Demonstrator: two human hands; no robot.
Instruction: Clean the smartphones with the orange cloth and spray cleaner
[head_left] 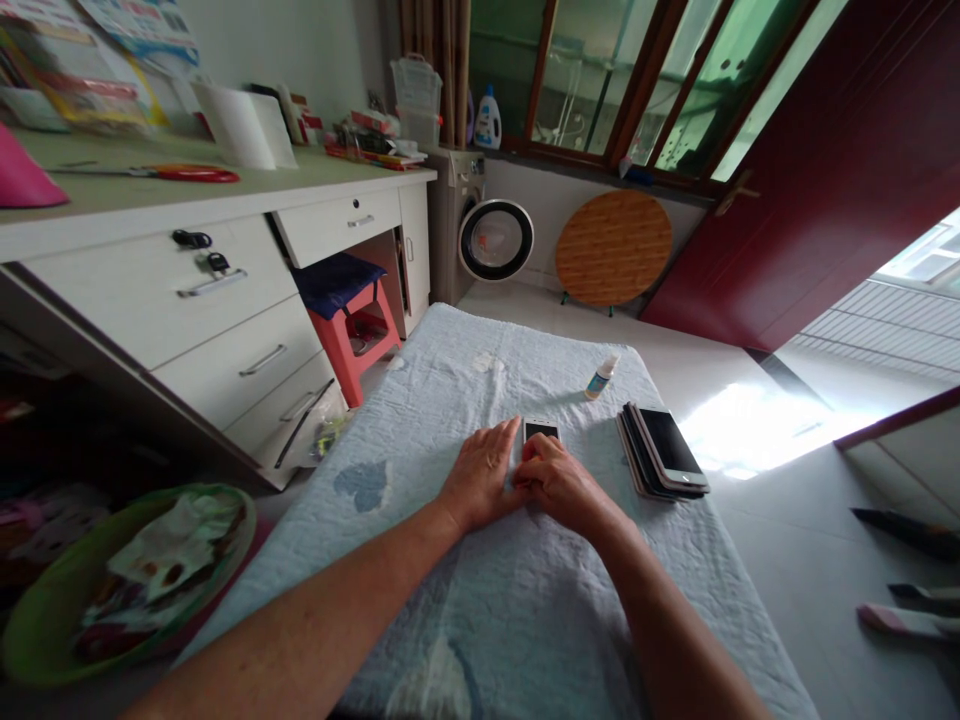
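A white phone (541,429) with a dark screen lies on the pale blue cloth (450,380), partly covered by my hands. Along its left edge rests my left hand (484,472), its fingers stretched out. My right hand (553,478) is over the phone's lower part with its fingers curled together; what they may hold is hidden. To the right is a stack of phones (664,452), the top one white with a dark screen. A small white spray bottle (601,378) with a blue label stands beyond my right hand.
A white desk (247,215) with drawers runs along the left, a red stool (358,335) beneath it. Beyond the cloth are a washing machine (454,220) with its door open and a round wooden board (615,247). A green basket (37,610) sits at lower left.
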